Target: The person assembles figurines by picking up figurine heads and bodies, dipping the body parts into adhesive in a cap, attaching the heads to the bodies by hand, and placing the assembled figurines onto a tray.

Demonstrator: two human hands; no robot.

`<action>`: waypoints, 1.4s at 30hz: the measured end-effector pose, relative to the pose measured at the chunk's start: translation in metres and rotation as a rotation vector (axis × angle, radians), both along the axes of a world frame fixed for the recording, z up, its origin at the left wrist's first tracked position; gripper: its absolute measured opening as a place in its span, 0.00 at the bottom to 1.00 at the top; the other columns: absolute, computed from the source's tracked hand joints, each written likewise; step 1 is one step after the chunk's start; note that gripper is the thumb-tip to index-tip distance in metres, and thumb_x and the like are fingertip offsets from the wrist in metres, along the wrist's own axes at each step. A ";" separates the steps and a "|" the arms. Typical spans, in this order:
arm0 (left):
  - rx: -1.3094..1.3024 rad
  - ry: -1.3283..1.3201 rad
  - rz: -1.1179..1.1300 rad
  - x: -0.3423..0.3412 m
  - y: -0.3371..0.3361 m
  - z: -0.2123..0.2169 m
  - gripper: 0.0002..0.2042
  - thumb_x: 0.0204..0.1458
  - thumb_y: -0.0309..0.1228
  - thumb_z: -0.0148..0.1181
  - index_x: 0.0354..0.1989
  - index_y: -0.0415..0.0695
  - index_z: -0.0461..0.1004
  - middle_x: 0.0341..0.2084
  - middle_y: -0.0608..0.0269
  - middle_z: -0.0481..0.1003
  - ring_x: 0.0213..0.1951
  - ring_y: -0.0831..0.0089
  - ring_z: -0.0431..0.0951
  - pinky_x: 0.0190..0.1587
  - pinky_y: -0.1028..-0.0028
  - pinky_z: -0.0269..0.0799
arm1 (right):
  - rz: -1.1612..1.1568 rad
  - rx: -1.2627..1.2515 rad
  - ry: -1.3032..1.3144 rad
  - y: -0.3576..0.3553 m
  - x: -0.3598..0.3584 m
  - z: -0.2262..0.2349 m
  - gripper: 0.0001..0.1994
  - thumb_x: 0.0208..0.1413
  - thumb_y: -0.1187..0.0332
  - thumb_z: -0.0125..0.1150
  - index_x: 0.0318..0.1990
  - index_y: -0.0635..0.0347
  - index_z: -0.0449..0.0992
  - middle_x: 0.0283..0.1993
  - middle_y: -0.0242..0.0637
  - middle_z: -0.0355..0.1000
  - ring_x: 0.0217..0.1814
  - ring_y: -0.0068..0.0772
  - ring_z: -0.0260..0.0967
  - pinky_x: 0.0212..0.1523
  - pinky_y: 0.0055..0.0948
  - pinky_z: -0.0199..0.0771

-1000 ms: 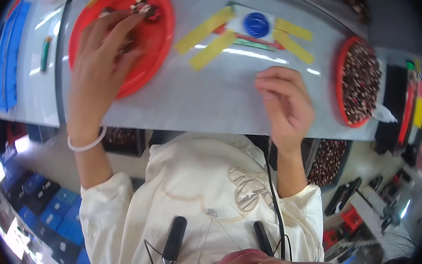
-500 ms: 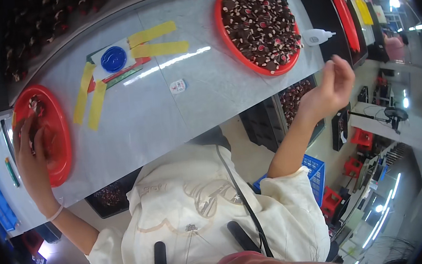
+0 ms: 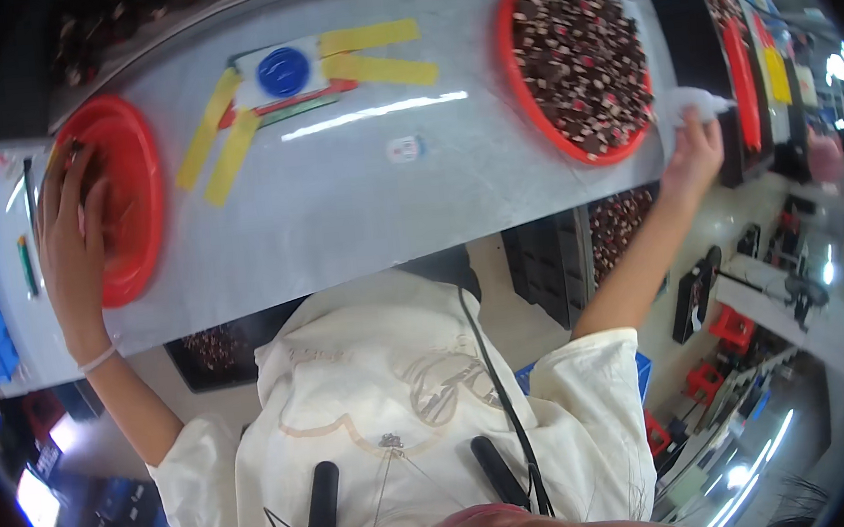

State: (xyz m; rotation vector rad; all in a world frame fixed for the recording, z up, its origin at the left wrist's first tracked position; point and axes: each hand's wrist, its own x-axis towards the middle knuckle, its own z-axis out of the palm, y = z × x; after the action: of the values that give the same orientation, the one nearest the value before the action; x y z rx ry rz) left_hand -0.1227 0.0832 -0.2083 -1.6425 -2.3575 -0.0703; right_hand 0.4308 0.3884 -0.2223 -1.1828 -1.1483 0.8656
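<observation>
At the left, my left hand (image 3: 71,234) reaches over the rim of a shallow red tray (image 3: 140,198). Its fingers are spread and bent down over a few small dark pieces (image 3: 81,153), and the fingertips are partly hidden. My right hand (image 3: 697,154) is at the far right, with thumb and fingers closed on the near side of a white squeeze bottle (image 3: 694,99). The bottle's nozzle points right. Beside it stands a round red tray (image 3: 515,65) heaped with small dark brown, cream and red pieces (image 3: 580,64).
A blue round dish (image 3: 283,72) sits on a pad fixed with yellow tape strips (image 3: 372,37). A small white labelled item (image 3: 406,149) lies mid-table. Dark crates (image 3: 547,263) of pieces stand below the table's front edge (image 3: 372,271).
My right hand has moved from the air near the table's edge onto the white bottle. My left hand has reached further into the red tray. The whole view has shifted.
</observation>
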 end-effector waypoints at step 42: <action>0.171 -0.279 -0.040 0.015 -0.009 -0.007 0.19 0.47 0.28 0.60 0.50 0.54 0.71 0.48 0.59 0.68 0.48 0.60 0.69 0.47 0.66 0.71 | 0.798 1.095 -1.323 -0.072 -0.287 0.057 0.16 0.30 0.79 0.60 0.34 0.57 0.78 0.35 0.30 0.75 0.38 0.32 0.70 0.37 0.28 0.71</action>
State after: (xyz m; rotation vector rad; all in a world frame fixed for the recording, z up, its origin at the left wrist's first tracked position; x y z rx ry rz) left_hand -0.1078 0.0744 -0.2149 -1.6900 -2.4338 -0.5258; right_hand 0.1443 0.3163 -0.1657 -0.1692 -2.7600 -0.2799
